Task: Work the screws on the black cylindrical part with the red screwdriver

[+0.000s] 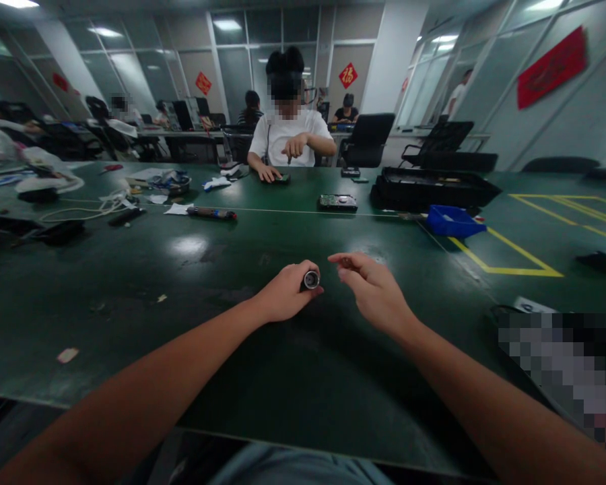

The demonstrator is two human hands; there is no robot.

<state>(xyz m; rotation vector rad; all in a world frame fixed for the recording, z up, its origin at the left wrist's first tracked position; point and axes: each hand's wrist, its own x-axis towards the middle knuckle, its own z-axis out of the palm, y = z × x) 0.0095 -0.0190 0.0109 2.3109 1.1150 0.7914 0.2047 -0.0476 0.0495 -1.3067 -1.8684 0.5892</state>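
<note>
My left hand [284, 294] is wrapped round a dark cylinder [311, 280]. Its round end has a shiny metal rim, faces me and looks hollow; the rest of its body is hidden by my fingers. A short gap to the right, my right hand [376, 289] hovers over the table with the index finger stretched towards the left. Its thumb and other fingers are curled together around a small brownish thing [346, 262], too small to name. The green tabletop [293, 377] lies beneath both hands.
Across the table sits a person [290, 135] with hands on a small device. A hard drive [338, 202], a pen-shaped electric screwdriver [212, 213], a blue bin [454, 221] and a long black tray [434, 188] lie beyond my hands. Cables [95, 207] clutter the left.
</note>
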